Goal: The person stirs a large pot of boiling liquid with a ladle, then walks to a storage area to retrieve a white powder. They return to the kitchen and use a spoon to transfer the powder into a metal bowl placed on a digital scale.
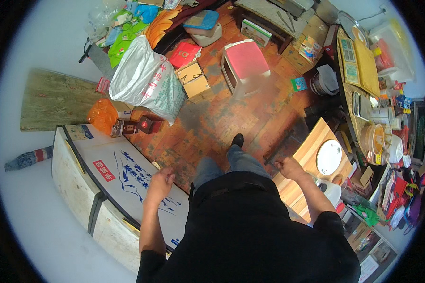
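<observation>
My left hand (161, 185) hovers in front of the printed side of a white chest freezer (127, 169), fingers loosely bent and nothing seen in it. On the other side my right hand (289, 167) hangs near the edge of a light wooden tabletop (304, 152). Its fingers are curled, and whether anything small sits inside them is hidden. A round white plate (329, 157) with a dark motif rests on that tabletop. One dark shoe (237, 140) stands forward on the worn wooden floor (194, 148).
Ahead stands a pink-topped plastic stool (246, 60). To its left are an open cardboard box (194, 81) and a full white woven sack (148, 81). An orange bag (102, 114) lies by the freezer. A crowded counter (350, 95) bears a digital scale (361, 106) and tubs.
</observation>
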Demonstrator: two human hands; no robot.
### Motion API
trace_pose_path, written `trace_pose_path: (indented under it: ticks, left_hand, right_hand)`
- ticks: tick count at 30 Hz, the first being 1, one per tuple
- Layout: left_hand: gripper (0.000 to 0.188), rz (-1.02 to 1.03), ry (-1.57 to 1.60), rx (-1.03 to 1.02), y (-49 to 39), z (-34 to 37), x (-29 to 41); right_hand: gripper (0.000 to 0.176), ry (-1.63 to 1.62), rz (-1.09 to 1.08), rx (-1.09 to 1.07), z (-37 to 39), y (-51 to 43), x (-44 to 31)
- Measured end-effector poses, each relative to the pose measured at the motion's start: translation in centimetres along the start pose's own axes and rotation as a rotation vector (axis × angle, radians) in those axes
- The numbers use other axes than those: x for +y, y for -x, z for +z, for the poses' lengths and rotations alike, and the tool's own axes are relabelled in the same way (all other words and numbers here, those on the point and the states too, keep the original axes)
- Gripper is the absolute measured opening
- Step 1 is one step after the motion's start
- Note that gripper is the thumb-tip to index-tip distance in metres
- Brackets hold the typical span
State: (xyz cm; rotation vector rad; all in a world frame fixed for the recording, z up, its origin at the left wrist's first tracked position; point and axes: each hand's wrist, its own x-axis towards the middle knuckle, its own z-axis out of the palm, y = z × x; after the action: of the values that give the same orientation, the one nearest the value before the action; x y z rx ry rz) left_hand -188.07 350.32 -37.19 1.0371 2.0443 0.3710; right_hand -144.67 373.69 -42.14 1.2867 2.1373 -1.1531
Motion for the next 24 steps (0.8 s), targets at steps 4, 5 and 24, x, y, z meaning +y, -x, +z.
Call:
trace_pose_path:
  ticks: [4, 5, 24]
  left_hand:
    - [0.024, 0.02, -0.077, 0.126, -5.9, -3.7, -0.7]
    - [0.023, 0.023, -0.108, 0.139, -7.9, -4.9, -0.2]
    - [0.028, 0.371, -0.329, -0.202, -34.6, -13.1, 1.0]
  right_hand:
    - [0.022, 0.029, 0.096, 0.071, -2.4, -1.4, 0.5]
    - [0.022, 0.027, 0.106, 0.07, -2.5, -1.4, 0.7]
    - [0.02, -0.252, 0.289, 0.038, 8.2, -0.4, -11.0]
